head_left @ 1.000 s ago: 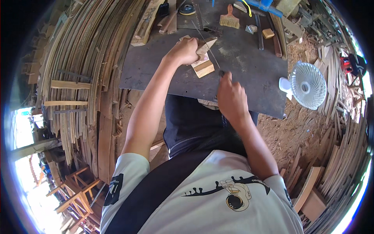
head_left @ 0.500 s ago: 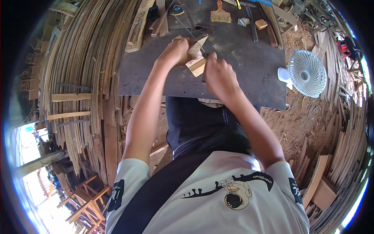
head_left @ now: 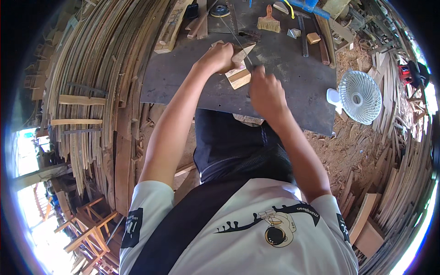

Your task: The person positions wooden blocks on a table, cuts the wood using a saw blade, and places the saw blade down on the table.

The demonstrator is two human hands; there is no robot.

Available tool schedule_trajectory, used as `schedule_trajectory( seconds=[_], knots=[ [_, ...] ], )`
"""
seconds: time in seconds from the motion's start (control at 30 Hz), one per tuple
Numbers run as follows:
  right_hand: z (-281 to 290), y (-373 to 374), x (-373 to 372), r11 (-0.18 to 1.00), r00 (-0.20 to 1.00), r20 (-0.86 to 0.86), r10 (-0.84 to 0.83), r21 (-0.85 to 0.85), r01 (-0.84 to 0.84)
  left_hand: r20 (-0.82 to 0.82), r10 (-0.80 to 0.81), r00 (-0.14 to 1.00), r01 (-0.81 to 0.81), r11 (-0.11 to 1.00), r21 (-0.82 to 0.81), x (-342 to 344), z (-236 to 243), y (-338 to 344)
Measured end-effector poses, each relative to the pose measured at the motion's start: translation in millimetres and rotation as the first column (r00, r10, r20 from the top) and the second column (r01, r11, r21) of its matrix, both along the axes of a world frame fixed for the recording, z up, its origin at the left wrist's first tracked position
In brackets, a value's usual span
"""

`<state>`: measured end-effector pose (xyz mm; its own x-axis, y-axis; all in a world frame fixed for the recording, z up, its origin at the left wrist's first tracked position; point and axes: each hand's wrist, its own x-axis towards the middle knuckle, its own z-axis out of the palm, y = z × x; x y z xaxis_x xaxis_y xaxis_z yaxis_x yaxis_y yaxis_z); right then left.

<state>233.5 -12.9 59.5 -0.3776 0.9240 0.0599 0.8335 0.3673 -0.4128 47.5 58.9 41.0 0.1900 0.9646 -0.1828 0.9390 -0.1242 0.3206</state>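
Note:
My left hand is closed on a small pale wooden workpiece with a pointed end, resting over a striped wood block on the dark tabletop. My right hand is closed around the dark handle of a long, thin metal blade tool. The blade runs diagonally across the workpiece, beside my left fingers; whether it is a saw or a file I cannot make out. Part of the workpiece is hidden by my left hand.
Along the far side lie planks, a brush, a dark round disc, a small block and long bar tools. A white fan stands at the right edge. Stacked timber fills the left.
My right hand has moved forward, away from my body, with the tool since a second ago. My left hand keeps its grip on the workpiece; the whole view has shifted slightly.

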Motion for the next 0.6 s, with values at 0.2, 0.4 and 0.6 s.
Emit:
schedule_trajectory(
  seconds=[0.2,0.4,0.6],
  knots=[
    [-1,-19,5,0.994,0.997,-0.067,-0.045,-0.105,0.038,-0.037,0.078,0.996,-0.079,0.997,-0.014,5,10,-6],
    [-3,-18,3,0.995,0.997,-0.038,-0.062,-0.085,0.058,0.011,0.08,0.997,-0.079,0.995,-0.056,2,2,-2],
    [-9,9,-3,0.997,0.998,-0.048,-0.047,-0.059,0.044,-0.012,0.019,1.0,-0.019,0.999,0.03,8,15,0]
  ],
)
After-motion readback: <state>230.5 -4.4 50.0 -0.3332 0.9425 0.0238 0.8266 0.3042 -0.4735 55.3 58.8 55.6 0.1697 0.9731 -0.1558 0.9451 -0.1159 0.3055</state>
